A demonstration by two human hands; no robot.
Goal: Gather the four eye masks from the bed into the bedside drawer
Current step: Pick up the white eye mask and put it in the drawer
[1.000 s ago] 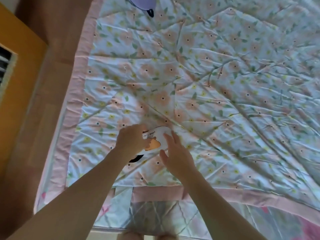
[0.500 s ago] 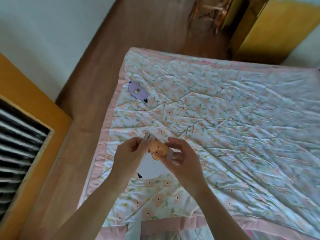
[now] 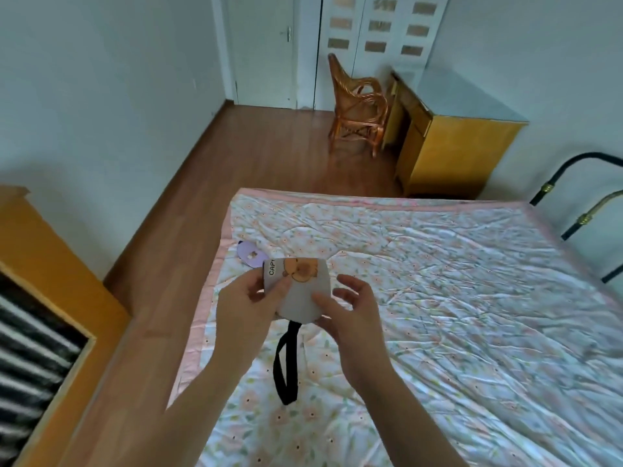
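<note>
Fabric, soft and white, makes up the folded eye mask with an orange cartoon animal print [image 3: 301,289], held above the bed in the lower centre of the frame. Its long axis runs up and down the picture, printed end at the top, and its black elastic strap [image 3: 286,365] hangs in a limp loop from the lower end. The left hand [image 3: 244,306] pinches the mask's left edge between thumb and fingers; the right hand [image 3: 350,310] has its thumb laid on the mask's lower right part and its fingers loosely curled and spread behind it. Both hands are on the mask.

Just above it in the frame, at the bed's left edge, a lilac oval eye mask [image 3: 251,257] lies flat on the crumpled floral quilt with a pink border [image 3: 438,298]; the left hand looks nearer to it. No drawer can be told for certain; a yellow wooden cabinet [image 3: 40,281] stands at the left.
</note>
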